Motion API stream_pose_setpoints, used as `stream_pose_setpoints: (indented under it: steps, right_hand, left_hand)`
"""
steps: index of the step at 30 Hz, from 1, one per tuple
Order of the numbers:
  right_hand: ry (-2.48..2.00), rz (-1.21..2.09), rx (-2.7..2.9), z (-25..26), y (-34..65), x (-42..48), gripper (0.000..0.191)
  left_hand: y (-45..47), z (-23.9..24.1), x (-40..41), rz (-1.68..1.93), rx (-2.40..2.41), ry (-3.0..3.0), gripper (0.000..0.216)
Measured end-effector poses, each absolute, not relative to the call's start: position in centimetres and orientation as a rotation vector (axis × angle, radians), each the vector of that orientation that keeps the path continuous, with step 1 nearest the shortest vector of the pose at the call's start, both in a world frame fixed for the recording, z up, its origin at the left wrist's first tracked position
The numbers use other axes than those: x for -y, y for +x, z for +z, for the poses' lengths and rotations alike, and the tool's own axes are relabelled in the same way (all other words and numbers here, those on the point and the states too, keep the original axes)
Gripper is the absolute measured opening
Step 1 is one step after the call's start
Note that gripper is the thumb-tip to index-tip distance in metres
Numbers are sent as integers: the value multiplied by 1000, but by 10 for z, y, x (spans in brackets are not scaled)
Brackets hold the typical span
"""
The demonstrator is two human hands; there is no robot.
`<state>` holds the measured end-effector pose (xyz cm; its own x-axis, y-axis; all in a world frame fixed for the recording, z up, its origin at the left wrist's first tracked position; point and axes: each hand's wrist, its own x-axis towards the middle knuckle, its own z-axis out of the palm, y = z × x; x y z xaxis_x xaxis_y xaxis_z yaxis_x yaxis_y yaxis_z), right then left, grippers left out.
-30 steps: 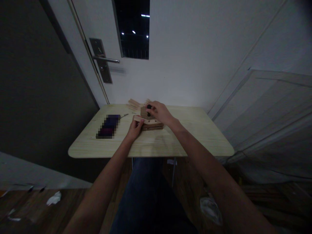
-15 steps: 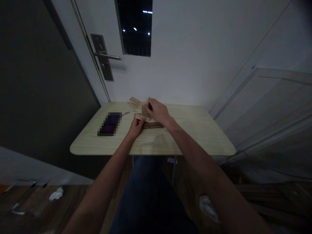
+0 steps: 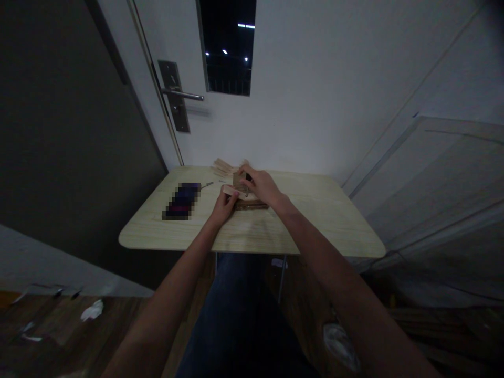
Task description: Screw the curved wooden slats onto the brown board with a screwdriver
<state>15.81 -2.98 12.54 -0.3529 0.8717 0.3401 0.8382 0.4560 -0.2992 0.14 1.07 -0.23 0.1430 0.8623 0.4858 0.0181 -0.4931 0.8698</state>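
My left hand (image 3: 226,205) pinches the near left end of a flat, pale wooden strip (image 3: 229,191), thumb on top. The strip lies over a brown layered block (image 3: 251,205), perhaps cardboard. Above the strip, my right hand (image 3: 263,186) has its fingers around a small dark-handled tool (image 3: 248,179). A metal tip points down at the strip; whether it has gone into the wood I cannot tell. More brown layered material (image 3: 238,181) stands just behind, partly covered by my right fingers.
Several pale wooden strips (image 3: 223,167) lie at the table's back edge. A pixelated dark flat object (image 3: 181,202) is on the left, with a thin metal tool (image 3: 207,185) beside it. The pale table (image 3: 315,226) meets a white door with a lever handle (image 3: 183,95).
The whole view has shifted slightly. My right fingers have loosened and changed their position on the dark handle, while my left hand keeps its pinch on the strip.
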Motion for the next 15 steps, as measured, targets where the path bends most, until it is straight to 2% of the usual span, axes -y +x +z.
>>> stream_pose_setpoints:
  steps: [6,11,15]
  right_hand:
    - [-1230,229,2329,125,160,28,49]
    - [-1271,251,2262,124,162,30,58]
    - [-1318,158,2241,118,165,26,41]
  left_hand:
    - [0,0,-9,1415,-899,1706,46]
    - [0,-2,-11,1422,-892,1714,47]
    - [-1,-5,-13,1429,-884,1695,45]
